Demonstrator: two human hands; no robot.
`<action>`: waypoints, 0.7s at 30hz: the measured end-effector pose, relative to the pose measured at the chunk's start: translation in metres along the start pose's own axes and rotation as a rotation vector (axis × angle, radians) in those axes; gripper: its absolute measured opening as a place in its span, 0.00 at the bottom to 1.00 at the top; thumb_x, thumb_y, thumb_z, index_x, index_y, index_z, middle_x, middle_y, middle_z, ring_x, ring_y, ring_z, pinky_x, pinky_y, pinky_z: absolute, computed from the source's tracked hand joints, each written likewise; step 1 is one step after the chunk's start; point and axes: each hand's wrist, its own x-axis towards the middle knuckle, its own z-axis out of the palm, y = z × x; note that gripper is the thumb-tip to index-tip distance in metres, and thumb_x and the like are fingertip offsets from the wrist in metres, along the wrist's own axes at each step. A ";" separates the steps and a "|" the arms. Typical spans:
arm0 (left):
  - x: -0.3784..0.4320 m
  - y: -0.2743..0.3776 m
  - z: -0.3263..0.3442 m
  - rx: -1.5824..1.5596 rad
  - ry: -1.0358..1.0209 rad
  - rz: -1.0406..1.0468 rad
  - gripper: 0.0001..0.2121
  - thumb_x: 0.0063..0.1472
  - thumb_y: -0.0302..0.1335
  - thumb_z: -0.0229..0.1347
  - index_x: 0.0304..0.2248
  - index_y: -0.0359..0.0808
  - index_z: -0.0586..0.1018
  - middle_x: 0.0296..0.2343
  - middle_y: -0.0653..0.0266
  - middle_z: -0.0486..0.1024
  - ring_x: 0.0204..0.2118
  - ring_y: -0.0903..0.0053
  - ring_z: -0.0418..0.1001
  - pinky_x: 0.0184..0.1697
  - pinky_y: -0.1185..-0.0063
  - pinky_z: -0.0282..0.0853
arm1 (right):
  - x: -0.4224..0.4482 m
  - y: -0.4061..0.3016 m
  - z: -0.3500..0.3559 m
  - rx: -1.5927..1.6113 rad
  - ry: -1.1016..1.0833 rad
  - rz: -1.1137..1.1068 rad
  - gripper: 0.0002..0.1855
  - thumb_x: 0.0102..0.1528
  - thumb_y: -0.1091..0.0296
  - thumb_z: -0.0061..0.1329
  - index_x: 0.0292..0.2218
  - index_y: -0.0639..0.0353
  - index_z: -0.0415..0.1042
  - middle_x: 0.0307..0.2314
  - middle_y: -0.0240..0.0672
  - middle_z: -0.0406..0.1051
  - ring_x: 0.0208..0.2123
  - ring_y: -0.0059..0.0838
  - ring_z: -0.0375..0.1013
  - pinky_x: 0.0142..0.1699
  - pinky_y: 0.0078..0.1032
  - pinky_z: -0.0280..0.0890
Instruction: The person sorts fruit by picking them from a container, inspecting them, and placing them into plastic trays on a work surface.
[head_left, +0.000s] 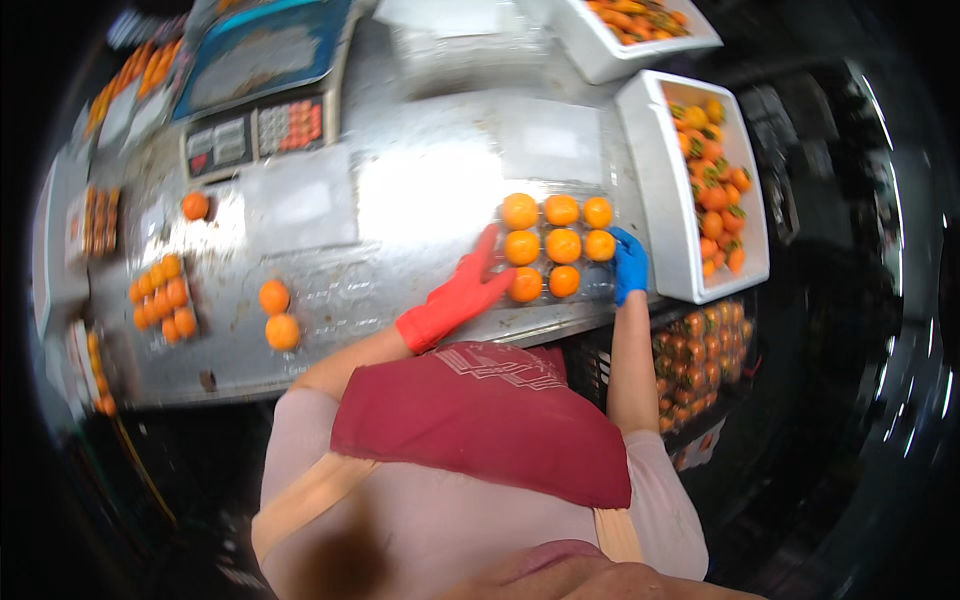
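Persimmons (562, 246) sit in rows in a clear plastic tray (592, 289) on the metal table in front of me. The near right compartment of that tray holds no fruit. My left hand (461, 296), in a red glove, lies at the tray's left side, thumb and fingers apart, beside the nearest left fruit. In a blue glove, my right hand (630, 266) is at the tray's right edge, its fingertips against or close to the right fruit of the middle row. Whether those fingers hold that fruit cannot be told.
A white foam box (649, 195) of persimmons stands at the right, another (600, 60) behind it. Farther left are two loose fruits (282, 331), a filled pack (160, 300), a single fruit (195, 205), a scale (259, 139) with a blue tray (330, 45). Packed fruit (701, 352) sits low right.
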 end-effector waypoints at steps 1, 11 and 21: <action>0.005 -0.005 0.004 -0.051 -0.020 0.011 0.36 0.62 0.36 0.50 0.62 0.38 0.42 0.58 0.50 0.52 0.57 0.66 0.57 0.57 0.72 0.57 | 0.001 0.006 -0.006 0.017 0.023 -0.023 0.14 0.54 0.74 0.44 0.43 0.63 0.72 0.35 0.33 0.73 0.35 0.23 0.71 0.41 0.21 0.66; 0.042 -0.001 0.045 -0.213 -0.017 -0.009 0.34 0.61 0.30 0.52 0.60 0.32 0.46 0.57 0.52 0.54 0.47 0.73 0.67 0.50 0.78 0.65 | 0.022 -0.006 -0.005 -0.360 0.258 -0.306 0.23 0.53 0.70 0.41 0.51 0.61 0.65 0.45 0.49 0.69 0.46 0.38 0.69 0.52 0.31 0.62; 0.020 0.022 0.065 -0.066 -0.062 -0.005 0.30 0.61 0.31 0.52 0.59 0.34 0.53 0.55 0.56 0.56 0.49 0.69 0.66 0.50 0.76 0.66 | -0.164 -0.036 -0.088 -0.289 0.708 -0.819 0.18 0.52 0.78 0.40 0.43 0.54 0.73 0.30 0.43 0.72 0.32 0.34 0.73 0.37 0.30 0.67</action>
